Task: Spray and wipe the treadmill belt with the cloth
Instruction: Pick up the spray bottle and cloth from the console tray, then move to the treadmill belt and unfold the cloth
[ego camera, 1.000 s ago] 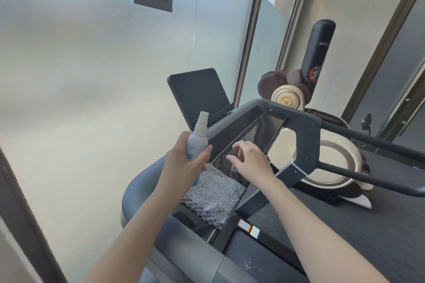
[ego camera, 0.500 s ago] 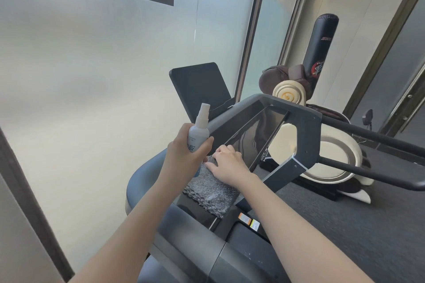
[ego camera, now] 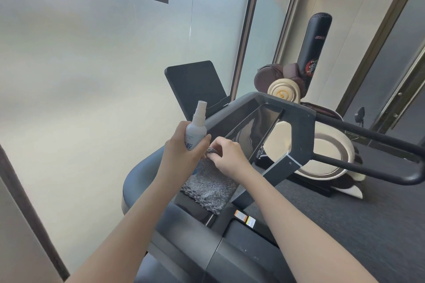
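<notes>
Progress: early, preparation stage only. By my reading, neither spraying nor wiping has begun, and the whole of the task remains. The treadmill belt lies below the console and cannot be made out with certainty from the head view.

Spray bottle (ego camera: 195, 131): small, white, held in front of the treadmill console (ego camera: 296, 110). Left hand (ego camera: 181, 156), grip closed round the bottle's body. Long axis near upright, spray head at the top; which way the nozzle faces cannot be told.

Cloth (ego camera: 211, 186): grey, fluffy, draped on the sloping console surface just below both hands. Long axis runs up the slope, away from the person, with the near edge lowest. Right hand (ego camera: 227, 156), grip pinching the far upper edge, which is bunched at the fingertips, touching or just beside the left hand.

Left to do, as judged: lift the cloth clear, carry both items down to the belt, spray, wipe.
</notes>
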